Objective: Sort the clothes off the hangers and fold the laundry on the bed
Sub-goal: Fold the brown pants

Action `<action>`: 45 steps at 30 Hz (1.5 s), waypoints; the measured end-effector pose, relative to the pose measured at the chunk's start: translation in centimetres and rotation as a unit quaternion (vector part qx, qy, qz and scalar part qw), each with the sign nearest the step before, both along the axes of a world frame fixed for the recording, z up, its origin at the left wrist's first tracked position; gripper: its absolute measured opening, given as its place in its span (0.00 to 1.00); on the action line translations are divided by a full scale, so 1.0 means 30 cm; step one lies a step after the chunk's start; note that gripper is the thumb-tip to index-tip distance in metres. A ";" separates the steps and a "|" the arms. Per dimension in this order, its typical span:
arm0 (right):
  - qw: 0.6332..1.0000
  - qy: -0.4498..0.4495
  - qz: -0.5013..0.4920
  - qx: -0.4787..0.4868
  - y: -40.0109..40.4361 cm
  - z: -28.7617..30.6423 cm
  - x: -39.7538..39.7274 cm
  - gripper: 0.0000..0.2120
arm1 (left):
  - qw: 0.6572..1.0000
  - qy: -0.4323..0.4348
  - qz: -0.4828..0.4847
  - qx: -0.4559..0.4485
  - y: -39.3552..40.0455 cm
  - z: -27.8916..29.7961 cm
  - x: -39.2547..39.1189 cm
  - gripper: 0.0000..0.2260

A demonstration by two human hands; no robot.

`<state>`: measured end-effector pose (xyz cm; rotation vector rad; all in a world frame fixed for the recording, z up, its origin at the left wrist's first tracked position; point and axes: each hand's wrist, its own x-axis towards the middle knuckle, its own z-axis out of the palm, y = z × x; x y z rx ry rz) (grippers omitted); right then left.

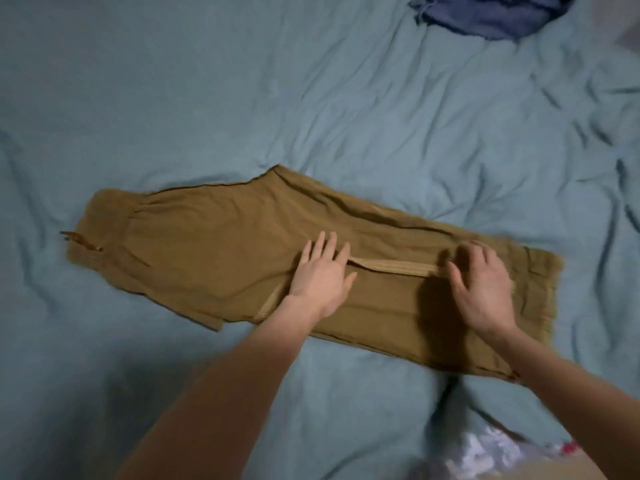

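Near the bed's (207,98) front edge, your left hand (322,275) presses spread and flat on the long mustard-brown cotton garment (207,244), your right hand (485,289) rests loosely open beside it, the fold only begun, while a crumpled blue cloth (491,15) waits at the far edge.

The bed (207,81) is covered with a wrinkled, pale blue-green sheet that fills nearly the whole view. Brown trousers (225,251) lie flat on it near the middle, folded lengthwise and running from left to right, with a brown drawstring (81,240) trailing off their left end onto the sheet. A crumpled dark blue garment (491,15) lies on the bed at the far edge, well apart from the trousers.
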<state>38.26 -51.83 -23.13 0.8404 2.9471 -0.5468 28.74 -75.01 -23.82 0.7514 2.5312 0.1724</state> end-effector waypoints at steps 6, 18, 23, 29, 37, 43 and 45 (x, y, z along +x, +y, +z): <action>0.972 -0.057 -0.190 -0.128 0.365 -0.002 0.241 0.28 | 0.995 -0.026 -0.070 0.067 0.465 -0.046 0.189 0.28; 0.910 0.003 -0.262 -0.320 0.391 -0.089 0.282 0.18 | 0.997 0.020 -0.004 0.075 0.717 -0.160 0.335 0.33; 0.948 0.080 -0.193 -0.240 0.414 -0.084 0.314 0.09 | 0.994 0.075 0.001 0.079 0.823 -0.177 0.384 0.32; 0.951 0.124 -0.168 -0.228 0.518 -0.082 0.349 0.07 | 0.998 0.035 0.024 0.044 0.930 -0.197 0.414 0.34; 0.961 0.133 -0.126 -0.206 0.557 0.023 0.341 0.09 | 0.940 -0.236 0.164 0.184 1.032 -0.019 0.345 0.35; 0.959 0.120 -0.015 -0.256 0.323 0.224 0.263 0.23 | 0.835 -0.302 0.328 0.323 0.990 0.220 0.239 0.18; 0.960 0.099 0.019 -0.260 0.214 0.266 0.228 0.28 | 0.853 -0.244 0.340 0.311 0.917 0.245 0.159 0.12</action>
